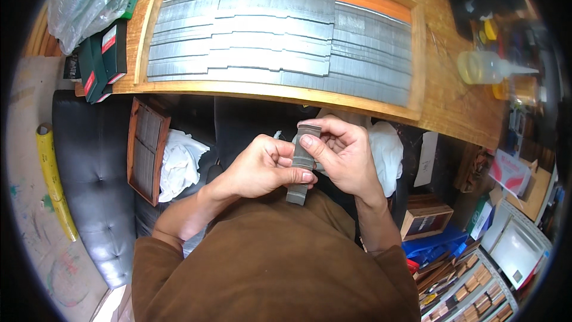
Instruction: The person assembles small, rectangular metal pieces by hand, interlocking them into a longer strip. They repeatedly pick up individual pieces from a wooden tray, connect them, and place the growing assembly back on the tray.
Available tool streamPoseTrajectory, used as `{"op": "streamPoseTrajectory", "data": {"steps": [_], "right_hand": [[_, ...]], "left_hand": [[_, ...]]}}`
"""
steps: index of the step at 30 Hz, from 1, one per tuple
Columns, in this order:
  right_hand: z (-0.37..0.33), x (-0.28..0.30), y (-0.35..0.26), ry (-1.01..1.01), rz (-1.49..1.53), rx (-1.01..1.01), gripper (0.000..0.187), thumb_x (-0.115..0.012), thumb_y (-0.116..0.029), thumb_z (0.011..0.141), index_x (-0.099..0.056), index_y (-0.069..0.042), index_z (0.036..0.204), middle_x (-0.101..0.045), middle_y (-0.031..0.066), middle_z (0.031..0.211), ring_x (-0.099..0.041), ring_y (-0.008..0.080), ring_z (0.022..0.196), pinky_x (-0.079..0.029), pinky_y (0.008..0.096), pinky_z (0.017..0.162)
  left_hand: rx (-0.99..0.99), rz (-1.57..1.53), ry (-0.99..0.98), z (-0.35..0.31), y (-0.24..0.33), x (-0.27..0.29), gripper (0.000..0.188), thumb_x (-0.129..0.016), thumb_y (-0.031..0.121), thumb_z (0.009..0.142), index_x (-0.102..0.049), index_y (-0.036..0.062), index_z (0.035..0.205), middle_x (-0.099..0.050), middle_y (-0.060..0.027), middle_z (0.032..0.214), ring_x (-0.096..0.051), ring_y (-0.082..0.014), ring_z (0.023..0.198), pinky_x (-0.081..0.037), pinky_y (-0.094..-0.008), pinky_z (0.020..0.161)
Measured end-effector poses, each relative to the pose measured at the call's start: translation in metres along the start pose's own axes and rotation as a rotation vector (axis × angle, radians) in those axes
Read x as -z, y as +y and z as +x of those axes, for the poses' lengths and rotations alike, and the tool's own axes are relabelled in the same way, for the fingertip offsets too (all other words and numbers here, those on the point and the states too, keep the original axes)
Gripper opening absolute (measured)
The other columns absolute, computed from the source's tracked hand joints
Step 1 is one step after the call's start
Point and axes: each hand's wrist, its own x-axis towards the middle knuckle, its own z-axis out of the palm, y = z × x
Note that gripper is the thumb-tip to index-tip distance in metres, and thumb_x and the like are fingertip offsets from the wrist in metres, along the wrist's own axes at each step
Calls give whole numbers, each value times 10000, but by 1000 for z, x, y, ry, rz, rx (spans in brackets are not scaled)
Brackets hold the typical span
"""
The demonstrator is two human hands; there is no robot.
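In front of my body I hold a short stack of thin dark-grey strips (296, 194), with a stepped, uneven outline. My left hand (257, 167) is closed on its lower part, the thumb lying across the front. Higher up, my right hand (347, 158) pinches the same stack, with its thumb on the front face and fingers behind. Just beyond my hands, a wooden tray (250, 88) rests on the table. Inside it, rows of similar thin grey strips (268, 30) lie packed side by side, over an orange base that shows along the far side.
A wooden table (453, 104) carries a squeeze bottle (479, 68) at right, and dark green boxes (113, 53) with a plastic bag (89, 6) at left. A smaller tray of strips (146, 152) and white cloth (180, 164) lie on the black seat (89, 161). A yellow tube (53, 182) stands leftmost.
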Motion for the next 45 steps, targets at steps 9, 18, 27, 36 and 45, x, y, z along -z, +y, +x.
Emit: {"op": "streamPoseTrajectory", "data": {"steps": [9, 18, 27, 36, 45], "right_hand": [[-3, 25, 16, 276, -712, 147, 364, -708, -229, 979, -682, 36, 1227, -747, 198, 1029, -728, 344, 895, -574, 412, 841], [-8, 58, 86, 3, -835, -122, 209, -726, -218, 923, -772, -27, 992, -747, 139, 876, -719, 299, 823, -541, 407, 751], [-18, 47, 62, -89, 153, 110, 205, -800, -154, 869, -667, 0, 895, -580, 130, 1286, -570, 205, 1179, -452, 358, 1030], [-26, 23, 61, -10, -26, -212, 304, -764, -270, 982, -725, 25, 1045, -722, 25, 844, -625, 62, 724, -520, 249, 653], [-9, 38, 62, 182, -67, -96, 335, -730, -309, 1010, -708, 4, 893, -684, 3, 739, -603, 75, 665, -494, 267, 576]], "left_hand": [[102, -64, 84, 8, -4, 12, 215, -760, 7, 928, -729, -35, 1136, -788, -144, 968, -777, -213, 889, -633, -314, 786], [126, 27, 175, 24, -21, 34, 224, -808, 118, 916, -736, -7, 1088, -790, -121, 953, -777, -194, 857, -613, -282, 707], [82, 166, 198, 45, -41, 11, 144, -751, -3, 903, -767, -13, 1045, -761, -38, 850, -623, -42, 692, -473, -228, 572], [-4, 452, 100, 48, -50, 2, 134, -701, -67, 879, -758, -46, 997, -738, -40, 802, -618, -49, 763, -525, -264, 685], [238, 255, -61, 45, -15, 11, 261, -830, -14, 853, -735, -57, 1093, -795, -99, 899, -732, -108, 768, -566, -239, 662]]}}
